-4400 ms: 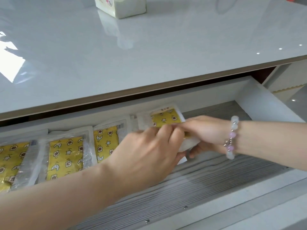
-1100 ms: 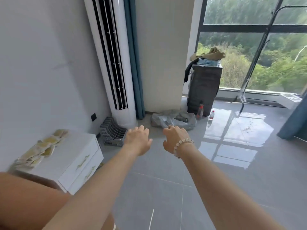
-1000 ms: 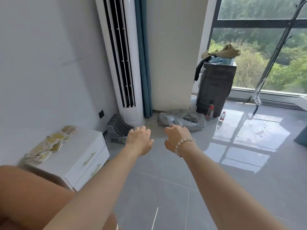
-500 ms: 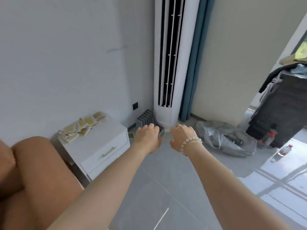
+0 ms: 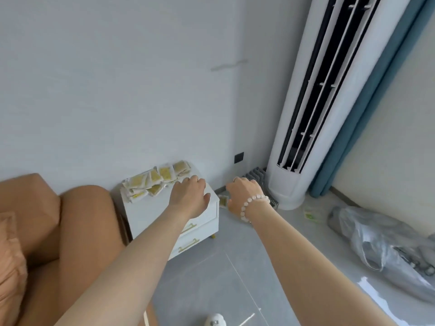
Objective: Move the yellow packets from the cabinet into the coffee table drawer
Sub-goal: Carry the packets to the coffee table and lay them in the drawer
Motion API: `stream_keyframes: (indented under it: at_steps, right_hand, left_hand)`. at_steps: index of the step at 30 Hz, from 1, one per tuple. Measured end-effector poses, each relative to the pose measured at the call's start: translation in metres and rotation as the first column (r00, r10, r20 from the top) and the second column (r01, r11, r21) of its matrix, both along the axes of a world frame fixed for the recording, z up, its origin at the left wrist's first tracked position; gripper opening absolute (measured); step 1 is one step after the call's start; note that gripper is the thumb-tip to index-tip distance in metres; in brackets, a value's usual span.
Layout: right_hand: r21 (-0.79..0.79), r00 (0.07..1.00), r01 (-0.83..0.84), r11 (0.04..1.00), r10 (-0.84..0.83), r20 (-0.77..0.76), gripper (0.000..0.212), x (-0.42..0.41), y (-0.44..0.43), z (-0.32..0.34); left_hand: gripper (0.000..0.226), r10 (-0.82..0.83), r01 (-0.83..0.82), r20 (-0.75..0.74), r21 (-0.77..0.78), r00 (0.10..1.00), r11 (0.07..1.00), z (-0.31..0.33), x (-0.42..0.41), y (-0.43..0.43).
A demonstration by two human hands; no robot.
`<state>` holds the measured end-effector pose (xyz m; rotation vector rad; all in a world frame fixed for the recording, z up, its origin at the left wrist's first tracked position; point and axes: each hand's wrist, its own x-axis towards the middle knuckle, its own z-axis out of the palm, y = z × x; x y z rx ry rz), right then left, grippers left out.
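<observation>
White wall (image 5: 117,78) and grey tiled floor (image 5: 223,278) meet behind a low white cabinet (image 5: 150,212) with two drawers. The yellow packets (image 5: 153,182) lie heaped on its top, against the wall. The left hand (image 5: 190,196) reaches over the cabinet top just beside the heap, fingers loose and holding nothing. The right hand (image 5: 240,196), with a bead bracelet (image 5: 254,201) at the wrist, hangs past the cabinet's right side, fingers loosely curled and holding nothing. One stray packet (image 5: 223,200) lies on the floor between cabinet and right hand. An orange sofa (image 5: 70,231) crowds the cabinet's left. To the right stand a tall air conditioner (image 5: 306,137), a blue curtain (image 5: 367,114) and a grey plastic bag (image 5: 376,236).
</observation>
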<state>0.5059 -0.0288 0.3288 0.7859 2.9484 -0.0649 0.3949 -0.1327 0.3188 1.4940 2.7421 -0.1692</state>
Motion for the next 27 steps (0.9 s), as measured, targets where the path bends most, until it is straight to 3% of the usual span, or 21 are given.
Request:
stream_keyframes:
  at_steps: [9, 13, 18, 27]
  right_hand:
    - [-0.063, 0.998, -0.001, 0.998, 0.004, 0.056, 0.03, -0.124, 0.104, -0.023]
    - [-0.09, 0.984, 0.012, 0.996, 0.005, 0.178, 0.033, -0.129, 0.135, -0.039]
    - [-0.085, 0.977, 0.041, 0.996, -0.022, 0.213, 0.038, -0.159, 0.193, -0.05]
    - [-0.157, 0.952, -0.009, 0.988, 0.056, 0.302, 0.035, -0.241, 0.307, -0.115]
  left_hand:
    - [0.041, 0.091, -0.094, 0.059, 0.055, 0.994, 0.994, -0.019, -0.141, 0.099]
    - [0.04, 0.078, -0.08, 0.115, 0.017, 0.99, 0.997, -0.045, -0.16, 0.13]
    - [0.039, 0.08, -0.084, 0.132, 0.028, 0.988, 0.996, -0.068, -0.191, 0.171]
    - [0.035, 0.263, -0.263, 0.23, -0.031, 0.937, 0.964, -0.138, -0.252, 0.256]
